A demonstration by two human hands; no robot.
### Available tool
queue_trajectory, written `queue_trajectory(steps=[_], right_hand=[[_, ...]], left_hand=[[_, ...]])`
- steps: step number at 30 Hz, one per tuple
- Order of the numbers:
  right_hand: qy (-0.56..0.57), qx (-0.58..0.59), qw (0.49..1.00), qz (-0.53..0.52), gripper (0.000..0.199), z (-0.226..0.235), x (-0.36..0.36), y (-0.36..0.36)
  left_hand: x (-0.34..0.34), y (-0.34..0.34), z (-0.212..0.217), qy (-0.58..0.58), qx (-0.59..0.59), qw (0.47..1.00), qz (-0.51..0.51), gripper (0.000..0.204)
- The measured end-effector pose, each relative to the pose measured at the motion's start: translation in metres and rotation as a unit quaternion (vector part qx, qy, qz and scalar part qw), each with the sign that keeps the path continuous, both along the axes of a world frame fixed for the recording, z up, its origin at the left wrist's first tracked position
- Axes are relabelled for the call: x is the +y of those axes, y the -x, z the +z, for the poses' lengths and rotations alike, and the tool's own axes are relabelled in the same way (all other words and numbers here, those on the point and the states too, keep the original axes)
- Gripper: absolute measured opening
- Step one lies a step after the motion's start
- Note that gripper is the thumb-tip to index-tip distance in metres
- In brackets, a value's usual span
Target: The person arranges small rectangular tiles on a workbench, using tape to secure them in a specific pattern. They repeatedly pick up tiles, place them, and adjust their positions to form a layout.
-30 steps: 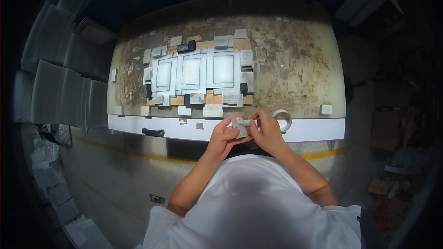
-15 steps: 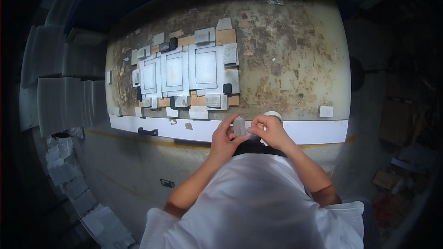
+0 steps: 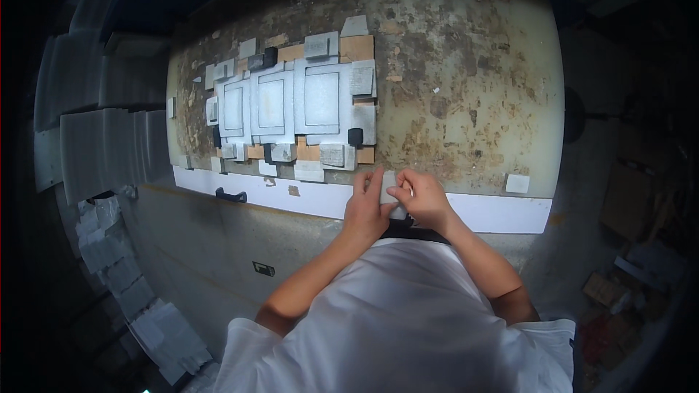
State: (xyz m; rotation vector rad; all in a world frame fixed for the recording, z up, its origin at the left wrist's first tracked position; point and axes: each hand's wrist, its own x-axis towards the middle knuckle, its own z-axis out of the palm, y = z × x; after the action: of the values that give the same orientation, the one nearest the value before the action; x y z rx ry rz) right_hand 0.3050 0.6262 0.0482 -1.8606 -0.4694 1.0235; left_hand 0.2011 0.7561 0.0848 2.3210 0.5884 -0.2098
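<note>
Close to my body, at the table's near edge, I hold a small pale grey block [image 3: 390, 185] between both hands. My left hand [image 3: 367, 202] is closed round its left side, fingers pointing up and thumb underneath. My right hand [image 3: 424, 202] is closed in a pinch, its thumb and fingertips pressed on the block's right side. Part of the block is hidden behind the fingers. Up and to the left lies a foam pad assembly with three framed white panels [image 3: 321, 102], ringed by grey foam blocks [image 3: 317, 46] and small black blocks [image 3: 354, 137].
The stained worktable [image 3: 466, 102] has a white front edge strip [image 3: 306, 195] with a black handle [image 3: 231, 195]. A small white block [image 3: 518, 183] sits near its right front corner. Stacks of foam sheets [image 3: 109, 149] stand left; boxes and scraps [image 3: 606, 290] lie right.
My hands have come closer together and shifted slightly right, and the right fingertips now press on the block. The white roll seen by my right hand before is no longer visible.
</note>
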Motion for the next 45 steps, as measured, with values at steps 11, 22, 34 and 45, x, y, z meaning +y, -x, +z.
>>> queue_trajectory(steps=[11, 22, 34, 45], right_hand=[[0.025, -0.034, 0.998, -0.054, 0.027, -0.014, 0.006, -0.06], [0.037, -0.149, 0.984, -0.085, 0.035, -0.084, 0.119, -0.22], [0.134, -0.174, 0.976, 0.014, 0.035, -0.058, 0.152, -0.235], [0.236, -0.206, 0.943, 0.109, 0.044, -0.041, 0.17, -0.245]], left_hand=[[0.015, 0.009, -0.002, 0.026, -0.094, 0.994, 0.038, 0.066], [0.017, 0.029, -0.01, 0.074, -0.103, 0.988, 0.087, 0.063], [0.024, 0.045, -0.03, 0.098, -0.084, 0.982, 0.134, 0.065], [0.024, 0.052, -0.043, 0.134, -0.098, 0.975, 0.145, 0.066]])
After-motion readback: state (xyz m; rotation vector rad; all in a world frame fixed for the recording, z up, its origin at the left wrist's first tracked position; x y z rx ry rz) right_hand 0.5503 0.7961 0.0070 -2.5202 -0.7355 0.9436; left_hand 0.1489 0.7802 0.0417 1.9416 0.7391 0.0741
